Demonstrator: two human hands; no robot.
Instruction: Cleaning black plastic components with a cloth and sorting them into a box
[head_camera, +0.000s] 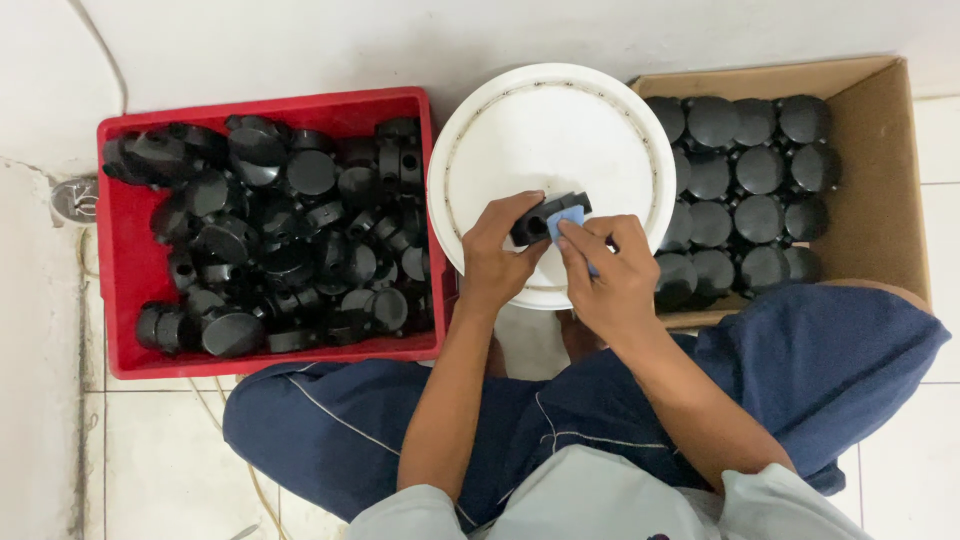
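A small black plastic part (548, 216) is gripped by the left hand (497, 252) above the white bucket lid (552, 130), while a blue cloth (570, 222) is pinched against it by the right hand (610, 272). The part is judged light, stiff and smooth, best held by its rim.

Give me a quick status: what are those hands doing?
Left hand grips black round part over white bucket lid. Right hand presses blue cloth against it. Nothing in the way.
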